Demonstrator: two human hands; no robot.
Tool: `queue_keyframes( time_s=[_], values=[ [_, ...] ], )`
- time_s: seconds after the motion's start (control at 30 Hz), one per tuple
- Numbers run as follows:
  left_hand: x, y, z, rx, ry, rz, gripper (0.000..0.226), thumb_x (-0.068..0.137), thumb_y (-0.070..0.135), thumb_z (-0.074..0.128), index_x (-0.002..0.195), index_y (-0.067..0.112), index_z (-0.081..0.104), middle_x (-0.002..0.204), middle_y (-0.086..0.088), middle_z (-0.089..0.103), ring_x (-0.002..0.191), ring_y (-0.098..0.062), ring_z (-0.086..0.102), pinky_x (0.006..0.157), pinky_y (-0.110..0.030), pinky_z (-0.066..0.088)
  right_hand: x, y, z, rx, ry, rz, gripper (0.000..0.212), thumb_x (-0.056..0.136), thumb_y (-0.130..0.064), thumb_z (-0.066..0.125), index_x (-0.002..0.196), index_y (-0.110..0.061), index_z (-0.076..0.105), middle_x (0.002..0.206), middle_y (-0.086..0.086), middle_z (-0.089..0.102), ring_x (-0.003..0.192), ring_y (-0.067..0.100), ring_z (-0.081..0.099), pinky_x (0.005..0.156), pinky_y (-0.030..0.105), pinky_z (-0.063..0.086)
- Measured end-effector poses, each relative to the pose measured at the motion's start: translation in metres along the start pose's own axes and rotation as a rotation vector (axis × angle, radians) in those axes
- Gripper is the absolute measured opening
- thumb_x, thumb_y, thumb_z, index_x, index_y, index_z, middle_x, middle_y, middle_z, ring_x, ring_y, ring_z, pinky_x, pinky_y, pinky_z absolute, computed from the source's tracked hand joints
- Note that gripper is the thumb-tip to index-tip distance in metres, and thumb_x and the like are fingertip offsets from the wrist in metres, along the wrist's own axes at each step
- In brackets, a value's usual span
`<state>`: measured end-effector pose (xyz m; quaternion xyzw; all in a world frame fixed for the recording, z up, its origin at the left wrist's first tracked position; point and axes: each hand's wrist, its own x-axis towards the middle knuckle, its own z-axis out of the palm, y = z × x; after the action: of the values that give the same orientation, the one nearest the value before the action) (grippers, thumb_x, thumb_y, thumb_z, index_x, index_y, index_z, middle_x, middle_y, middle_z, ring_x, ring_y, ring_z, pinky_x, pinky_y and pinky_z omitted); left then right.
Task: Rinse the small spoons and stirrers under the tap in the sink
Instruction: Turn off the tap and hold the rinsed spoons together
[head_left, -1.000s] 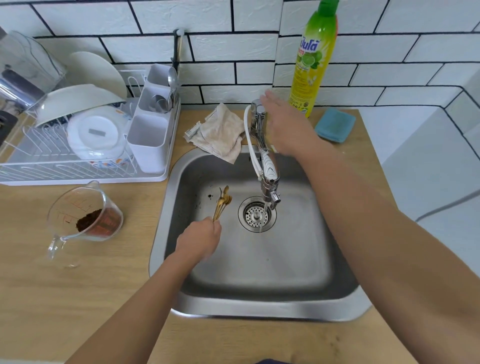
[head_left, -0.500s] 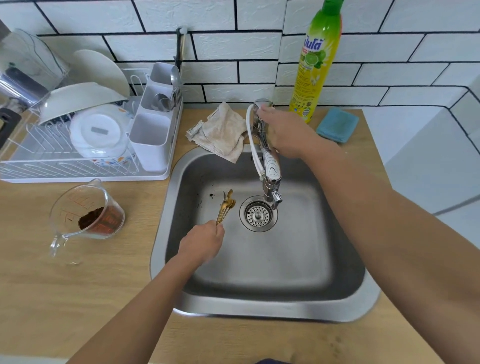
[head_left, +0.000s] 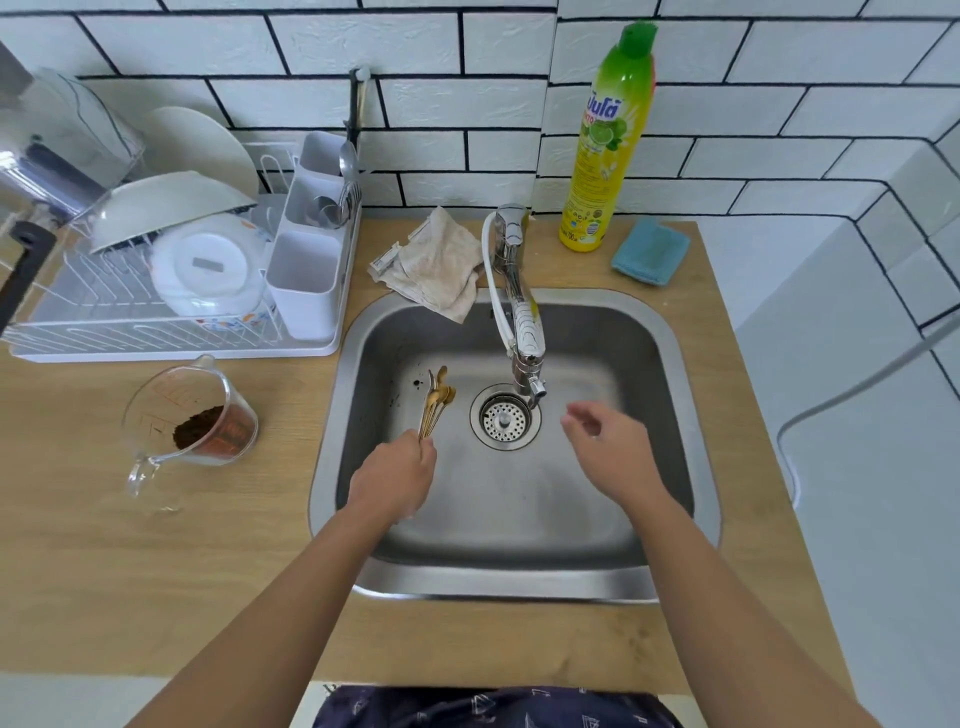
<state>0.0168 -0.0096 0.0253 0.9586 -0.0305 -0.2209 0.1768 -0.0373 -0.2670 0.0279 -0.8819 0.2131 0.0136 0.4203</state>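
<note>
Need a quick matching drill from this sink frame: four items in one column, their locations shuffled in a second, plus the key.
Items
1. gold spoons
2. cloth
3. measuring jug
4. blue sponge

Places
A. counter, right of the detergent bottle
B. draped over the sink back rim, left of the tap
C. in the left hand, over the basin, left of the drain
D. counter, left of the sink, in front of the dish rack

Pairs: 1-C, 2-B, 3-D, 4-A
</note>
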Motion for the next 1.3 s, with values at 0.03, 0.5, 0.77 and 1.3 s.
queue_keyframes(
  time_s=[0.03, 0.5, 0.77, 1.3],
  values=[
    [-0.004, 0.001, -0.003, -0.004, -0.001, -0.004, 0.037, 0.105, 0.042, 0.028, 0.093, 0.018, 0.054, 0.074, -0.002, 0.063, 0.063, -0.019, 0.064, 0.066, -0.039, 0.060, -0.007, 0.000, -0.001, -0.002, -0.003, 0.007, 0.025, 0.098, -0.026, 0.066, 0.118, -0.014, 0.074, 0.110, 0.003, 0.077, 0.084, 0.006, 0.062, 0.072, -0.004, 0.034],
    [-0.056, 0.041, -0.081, -0.229, 0.486, 0.281, 0.030, 0.103, 0.043, 0.028, 0.076, 0.031, 0.033, 0.053, 0.006, 0.046, 0.044, -0.011, 0.047, 0.042, -0.028, 0.028, -0.027, -0.083, -0.066, 0.108, 0.549, -0.365, 0.024, 0.102, -0.030, 0.056, 0.100, -0.021, 0.078, 0.083, -0.019, 0.068, 0.085, -0.014, 0.061, 0.072, -0.001, 0.038],
    [-0.022, 0.020, -0.041, 0.298, -0.256, -0.066, 0.028, 0.102, 0.011, 0.042, 0.121, -0.001, 0.058, 0.113, -0.017, 0.065, 0.096, -0.031, 0.065, 0.079, -0.037, 0.052, -0.027, -0.025, -0.012, -0.457, -0.344, 0.093, 0.065, 0.100, -0.048, 0.057, 0.156, -0.018, 0.040, 0.145, 0.010, 0.060, 0.132, 0.028, 0.056, 0.106, 0.039, 0.046],
    [-0.028, 0.017, -0.026, -0.280, 0.362, 0.054, 0.029, 0.104, 0.038, 0.030, 0.087, 0.018, 0.042, 0.064, -0.009, 0.059, 0.056, -0.031, 0.059, 0.047, -0.039, 0.044, -0.003, -0.042, -0.025, -0.072, 0.356, -0.210, 0.022, 0.098, -0.031, 0.056, 0.089, -0.018, 0.073, 0.076, -0.005, 0.069, 0.073, 0.010, 0.063, 0.065, 0.022, 0.042]
  ],
)
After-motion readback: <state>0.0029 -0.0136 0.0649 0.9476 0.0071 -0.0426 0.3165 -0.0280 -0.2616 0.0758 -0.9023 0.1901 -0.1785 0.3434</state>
